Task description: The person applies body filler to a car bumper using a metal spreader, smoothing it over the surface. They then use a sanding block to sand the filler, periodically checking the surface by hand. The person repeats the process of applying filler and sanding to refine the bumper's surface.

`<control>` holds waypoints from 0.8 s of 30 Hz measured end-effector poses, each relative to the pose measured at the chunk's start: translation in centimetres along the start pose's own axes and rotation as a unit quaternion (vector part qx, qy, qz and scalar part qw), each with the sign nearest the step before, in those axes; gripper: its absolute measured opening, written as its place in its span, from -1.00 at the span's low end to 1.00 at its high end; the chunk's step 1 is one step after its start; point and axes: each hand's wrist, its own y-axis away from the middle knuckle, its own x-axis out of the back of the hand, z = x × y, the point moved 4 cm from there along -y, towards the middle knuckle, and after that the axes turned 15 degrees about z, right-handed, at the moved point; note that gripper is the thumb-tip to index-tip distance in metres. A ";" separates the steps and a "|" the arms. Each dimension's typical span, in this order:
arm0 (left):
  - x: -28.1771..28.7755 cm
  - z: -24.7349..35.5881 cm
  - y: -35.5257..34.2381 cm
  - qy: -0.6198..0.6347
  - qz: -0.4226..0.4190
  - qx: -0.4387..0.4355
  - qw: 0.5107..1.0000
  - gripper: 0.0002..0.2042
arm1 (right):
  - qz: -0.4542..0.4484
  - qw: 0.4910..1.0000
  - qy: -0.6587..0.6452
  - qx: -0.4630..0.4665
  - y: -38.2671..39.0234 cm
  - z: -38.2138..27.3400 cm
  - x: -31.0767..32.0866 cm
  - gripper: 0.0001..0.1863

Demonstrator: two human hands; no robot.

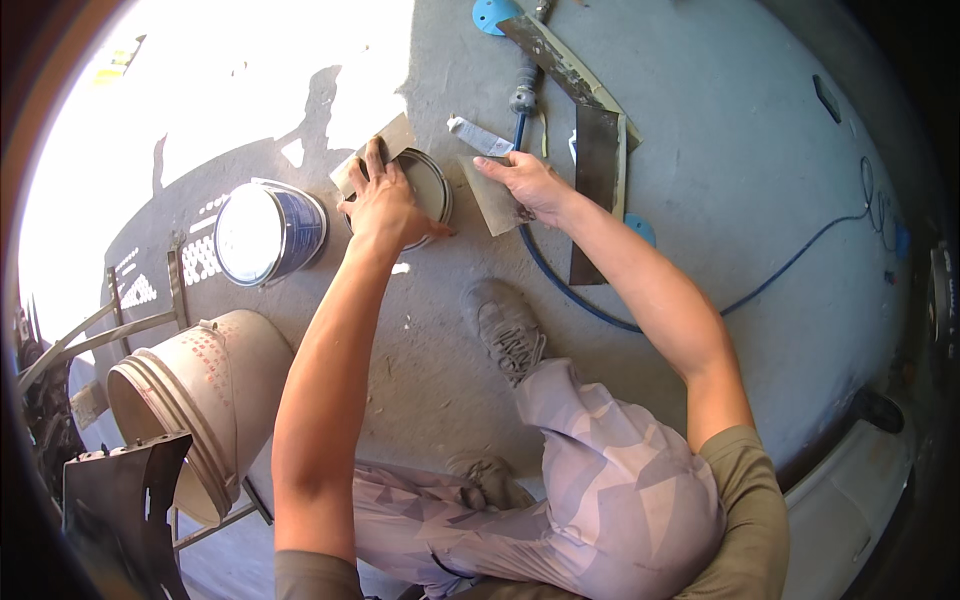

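Observation:
My left hand reaches over a round open-topped can. Its fingers press on a flat, greyish-tan spreader plate at the can's far left rim, and its thumb stretches out at the near right rim. To the right of the can, my right hand pinches a second flat rectangular spreader between thumb and fingers. What lies beneath my left palm is hidden. A white tube lies on the floor just beyond the right hand's spreader.
Left of the can stands a blue-and-white tin. A white bucket tilts on a metal frame. Right of my hand are long dark panels and a blue hose. My shoe is near.

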 end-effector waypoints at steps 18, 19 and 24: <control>0.8 0.6 0.3 0.028 0.015 0.061 0.998 0.49 | 0.053 0.999 -0.005 -0.007 0.4 3.6 -1.8 -0.42; 0.9 0.6 0.5 0.038 0.038 0.056 0.997 0.49 | 0.055 0.998 -0.010 0.004 0.5 3.3 -1.7 -0.40; 0.4 -0.5 1.8 0.078 0.150 0.005 0.986 0.33 | 0.057 0.996 -0.059 0.016 1.1 2.2 -0.9 -0.25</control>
